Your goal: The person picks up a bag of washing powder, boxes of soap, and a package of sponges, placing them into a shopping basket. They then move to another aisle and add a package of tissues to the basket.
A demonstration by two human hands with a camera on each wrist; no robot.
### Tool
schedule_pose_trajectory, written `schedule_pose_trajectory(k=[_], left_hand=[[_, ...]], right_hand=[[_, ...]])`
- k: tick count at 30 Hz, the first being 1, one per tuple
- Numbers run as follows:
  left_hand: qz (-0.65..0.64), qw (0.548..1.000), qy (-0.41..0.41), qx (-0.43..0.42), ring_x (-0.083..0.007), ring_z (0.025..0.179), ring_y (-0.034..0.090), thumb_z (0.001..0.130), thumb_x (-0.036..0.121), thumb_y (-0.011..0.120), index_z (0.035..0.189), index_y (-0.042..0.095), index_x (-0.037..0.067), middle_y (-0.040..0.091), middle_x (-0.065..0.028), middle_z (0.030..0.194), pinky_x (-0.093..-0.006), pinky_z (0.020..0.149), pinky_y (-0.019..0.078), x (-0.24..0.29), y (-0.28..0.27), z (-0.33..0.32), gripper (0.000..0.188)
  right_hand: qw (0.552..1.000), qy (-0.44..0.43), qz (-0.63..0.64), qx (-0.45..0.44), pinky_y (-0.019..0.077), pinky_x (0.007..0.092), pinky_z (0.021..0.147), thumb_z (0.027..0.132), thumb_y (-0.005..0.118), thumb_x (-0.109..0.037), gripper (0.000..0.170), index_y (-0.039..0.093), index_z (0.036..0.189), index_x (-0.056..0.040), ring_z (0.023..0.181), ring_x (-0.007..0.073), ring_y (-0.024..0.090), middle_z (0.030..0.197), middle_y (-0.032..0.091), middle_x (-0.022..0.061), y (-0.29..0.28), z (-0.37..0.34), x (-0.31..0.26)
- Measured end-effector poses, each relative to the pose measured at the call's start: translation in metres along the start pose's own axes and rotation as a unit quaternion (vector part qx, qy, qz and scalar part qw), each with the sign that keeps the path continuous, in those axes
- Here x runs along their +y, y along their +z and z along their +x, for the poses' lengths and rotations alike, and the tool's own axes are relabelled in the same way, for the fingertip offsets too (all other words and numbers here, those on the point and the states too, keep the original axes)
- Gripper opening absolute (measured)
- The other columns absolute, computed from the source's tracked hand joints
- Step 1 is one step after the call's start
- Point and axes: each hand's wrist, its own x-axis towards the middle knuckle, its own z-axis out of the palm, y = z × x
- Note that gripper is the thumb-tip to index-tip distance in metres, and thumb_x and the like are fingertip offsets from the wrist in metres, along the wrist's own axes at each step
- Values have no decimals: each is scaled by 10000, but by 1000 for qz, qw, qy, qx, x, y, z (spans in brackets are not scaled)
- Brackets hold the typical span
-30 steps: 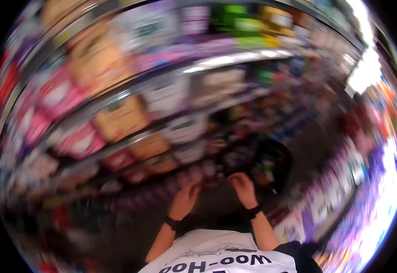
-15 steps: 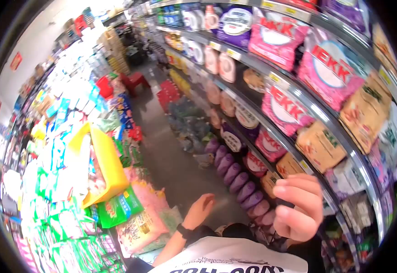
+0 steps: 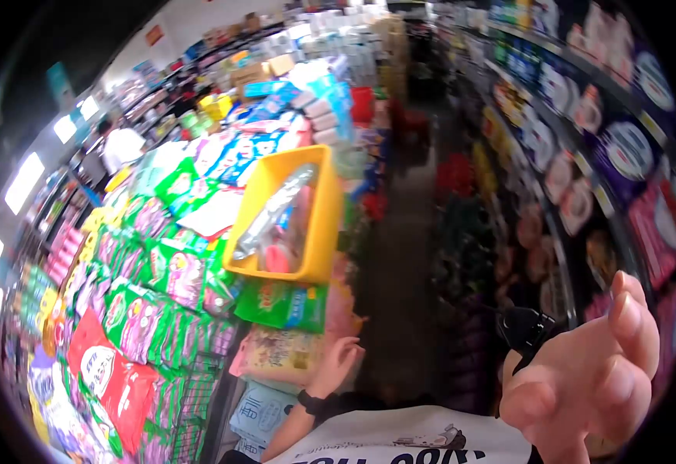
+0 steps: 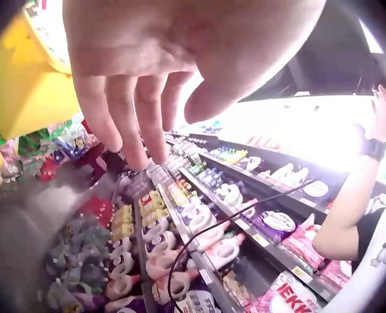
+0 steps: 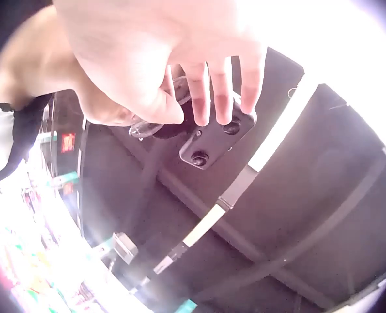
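Observation:
My left hand [image 3: 338,363] hangs low with loosely bent fingers and nothing in it. In the head view it overlaps the edge of a beige and pink bag [image 3: 280,354] on the display. The left wrist view shows the same hand [image 4: 160,72], fingers relaxed. My right hand [image 3: 585,379] is raised close before the head camera, its fingers spread and holding nothing. In the right wrist view, the right hand's fingers [image 5: 222,91] overlap a dark head-worn camera [image 5: 219,140] with two lenses.
A yellow bin [image 3: 326,224] stands on the piled packs at the left, above a green pack [image 3: 276,305]. A red bag [image 3: 113,379] lies nearer. Shelves of bottles [image 3: 578,201] line the right side of a narrow aisle [image 3: 403,271]. A dark cable [image 4: 245,212] crosses the left wrist view.
The head view has swung, first from the shelves to the aisle, then further left onto the piled display. My right hand has risen closer to the head camera, and its fingers have spread.

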Motion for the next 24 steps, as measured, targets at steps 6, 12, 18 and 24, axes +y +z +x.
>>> schedule_pose_trajectory(k=[6, 12, 18, 24], left_hand=[[9, 998, -6, 66, -158, 903, 551, 877, 95, 430, 1089, 436, -1, 561, -97, 948, -254, 792, 431, 8, -28, 26, 233], [8, 998, -14, 58, -154, 890, 549, 877, 114, 438, 1104, 435, 3, 560, -90, 966, -252, 757, 426, 2, -22, 69, 252], [-41, 995, -64, 65, -160, 862, 566, 868, 105, 446, 1091, 451, 7, 582, -100, 934, -252, 755, 440, -10, -8, 150, 244], [-8, 998, -65, 19, -173, 879, 564, 864, 88, 446, 1082, 454, 5, 584, -112, 927, -260, 777, 431, -12, 15, 297, 234]], right_hand=[[992, -28, 106, -68, 490, 386, 736, 817, 482, -34, 575, 225, 1300, -210, 959, 354, 484, 1096, 393, 149, 77, 33, 35], [970, -96, 180, -130, 485, 410, 737, 823, 479, -44, 567, 223, 1301, -211, 970, 346, 480, 1097, 396, 134, 145, 42, 76], [947, -139, 224, -184, 480, 434, 737, 829, 476, -53, 559, 222, 1302, -211, 980, 338, 476, 1098, 398, 119, 201, 17, 156], [946, -139, 231, -182, 475, 458, 738, 835, 473, -63, 552, 220, 1302, -212, 991, 330, 472, 1099, 401, 105, 233, -30, 284]])
